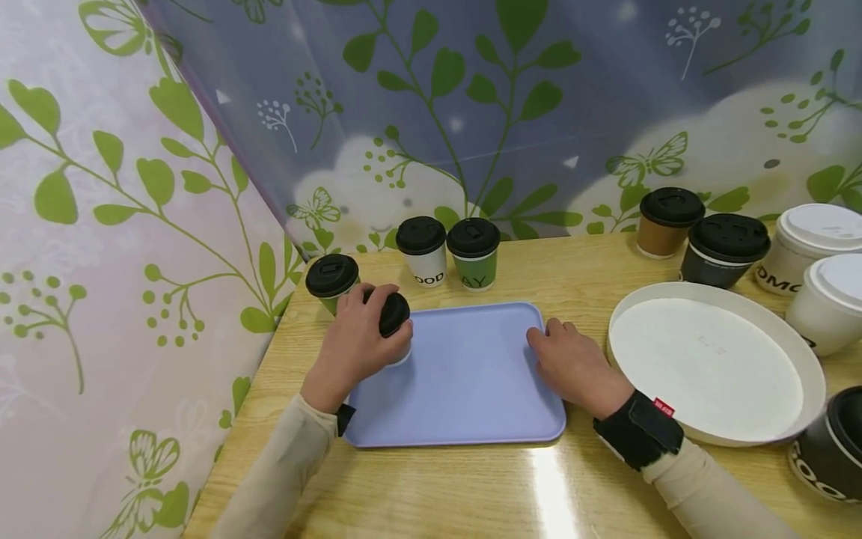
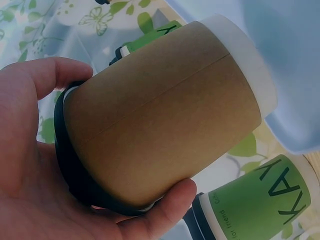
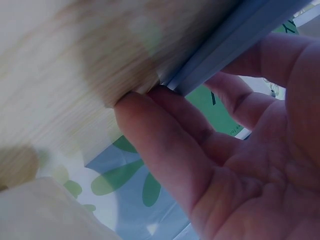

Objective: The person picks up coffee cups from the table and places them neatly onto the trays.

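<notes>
My left hand (image 1: 357, 344) grips a paper coffee cup (image 2: 165, 110) with a brown sleeve, a white base and a black lid. Fingers and thumb wrap it around the lid end. In the head view the cup's lid (image 1: 394, 313) shows over the left side of a light blue tray (image 1: 465, 374); whether the base touches the tray I cannot tell. At the tray's right edge, my right hand (image 1: 575, 367) pinches the rim. The right wrist view shows its fingertips low against the table beside the tray's edge (image 3: 220, 50).
A green cup (image 1: 333, 281) stands just beyond my left hand. Behind the tray are a white cup (image 1: 426, 262) and another green cup (image 1: 475, 262), all black-lidded. To the right lies a round white tray (image 1: 707, 367), with several lidded cups around it. A patterned cloth backs the table.
</notes>
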The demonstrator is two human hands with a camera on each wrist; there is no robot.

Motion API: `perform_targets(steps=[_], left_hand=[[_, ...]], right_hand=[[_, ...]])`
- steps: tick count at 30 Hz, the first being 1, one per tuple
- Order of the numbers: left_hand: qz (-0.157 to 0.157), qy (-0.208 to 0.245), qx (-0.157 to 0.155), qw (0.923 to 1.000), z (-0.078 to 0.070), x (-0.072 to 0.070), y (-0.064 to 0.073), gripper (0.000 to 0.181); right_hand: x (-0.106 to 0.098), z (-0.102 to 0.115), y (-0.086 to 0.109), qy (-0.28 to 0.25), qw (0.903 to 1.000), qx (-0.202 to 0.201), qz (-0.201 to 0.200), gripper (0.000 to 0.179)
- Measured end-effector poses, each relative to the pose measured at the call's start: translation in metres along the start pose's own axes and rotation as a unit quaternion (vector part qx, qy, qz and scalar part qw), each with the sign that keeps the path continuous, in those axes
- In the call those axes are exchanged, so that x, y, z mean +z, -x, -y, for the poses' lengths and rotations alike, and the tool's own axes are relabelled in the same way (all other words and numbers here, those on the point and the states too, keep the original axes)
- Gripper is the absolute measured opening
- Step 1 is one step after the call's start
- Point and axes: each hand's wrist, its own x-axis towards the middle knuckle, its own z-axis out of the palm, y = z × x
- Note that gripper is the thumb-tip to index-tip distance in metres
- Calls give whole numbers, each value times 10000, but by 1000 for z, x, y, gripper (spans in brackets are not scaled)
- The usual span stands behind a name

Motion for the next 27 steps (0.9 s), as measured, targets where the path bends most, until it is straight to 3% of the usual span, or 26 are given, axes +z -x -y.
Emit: perform_targets(steps=[27], left_hand=[[-30,-86,-143,9999,12,-5,5,56]], right_hand=[[2,-1,-1,-24,10000,-8,29,16]])
